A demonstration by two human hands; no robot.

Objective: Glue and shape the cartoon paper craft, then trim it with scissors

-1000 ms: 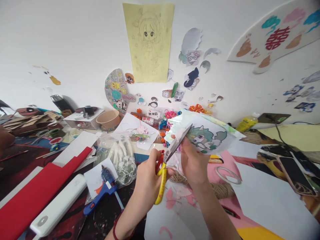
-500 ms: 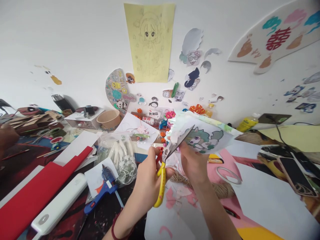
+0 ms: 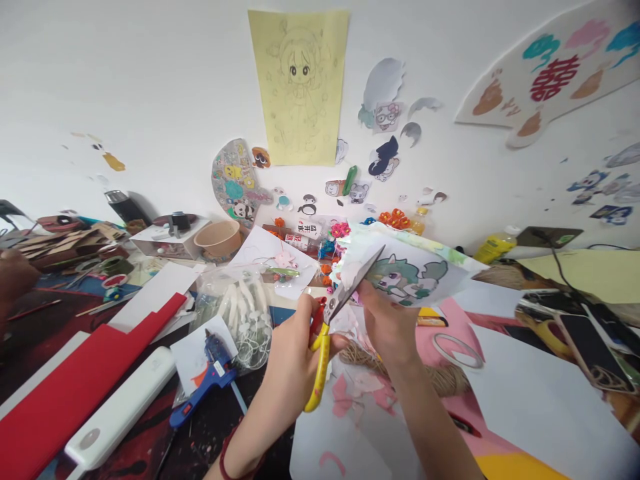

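Observation:
My left hand (image 3: 295, 350) is closed round the scissors (image 3: 323, 367), which have yellow and red handles. Their blades point up and to the right, lying against the left part of a sheet of paper (image 3: 453, 277). Printed on that sheet is a green-maned cartoon animal (image 3: 407, 277). My right hand (image 3: 387, 320) pinches the sheet's lower edge, just right of the blades. A pale green and white painted edge shows along the top of the paper. Below both hands, pink paper scraps (image 3: 345, 397) lie on a white sheet.
On the left are a blue glue gun (image 3: 213, 383), a white bar-shaped device (image 3: 120, 410), a long red strip (image 3: 95, 367) and a plastic bag (image 3: 240, 313). Twine (image 3: 445, 379), a tape ring (image 3: 457, 351) and a phone (image 3: 593, 350) lie right. Another person's hand (image 3: 15, 273) shows at far left.
The scissors have shifted very slightly left, their blades looking a little closer together. Both hands keep their hold, and the sheet stays almost in place.

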